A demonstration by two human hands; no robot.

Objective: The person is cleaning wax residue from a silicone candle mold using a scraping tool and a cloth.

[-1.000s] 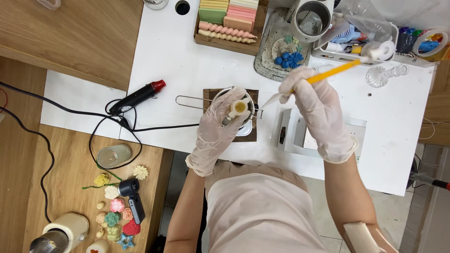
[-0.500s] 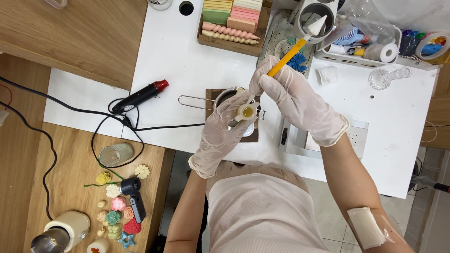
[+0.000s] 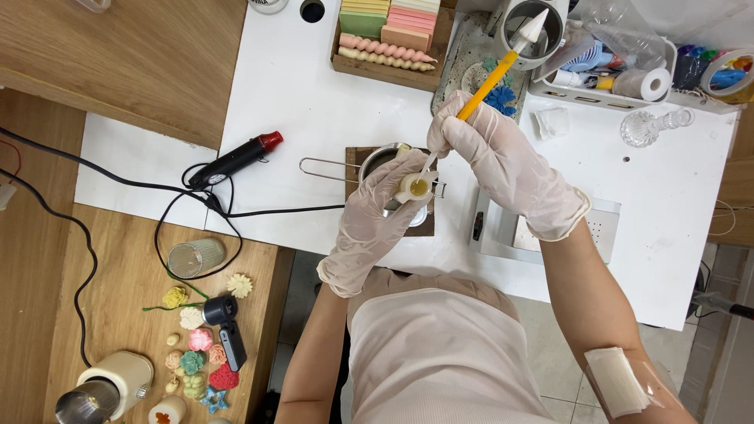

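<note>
My left hand (image 3: 375, 217), in a clear glove, holds a small pale wax piece (image 3: 416, 187) with a yellow centre over a little metal pot (image 3: 383, 159). The pot has a long wire handle and stands on a dark brown board (image 3: 353, 161). My right hand (image 3: 496, 161), also gloved, grips a yellow-handled tool (image 3: 493, 78) with a white end. Its lower tip touches the wax piece. The two hands are close together above the pot.
A black and red heat gun (image 3: 234, 161) with its cable lies left of the pot. A wooden tray of wax sheets and twisted candles (image 3: 389, 35) is behind. A white scale (image 3: 503, 235) sits under my right wrist. Coloured wax flowers (image 3: 196, 345) lie at lower left.
My right hand swung the yellow tool from pointing right to upright and brought its tip down onto the wax piece. My left hand stayed over the pot.
</note>
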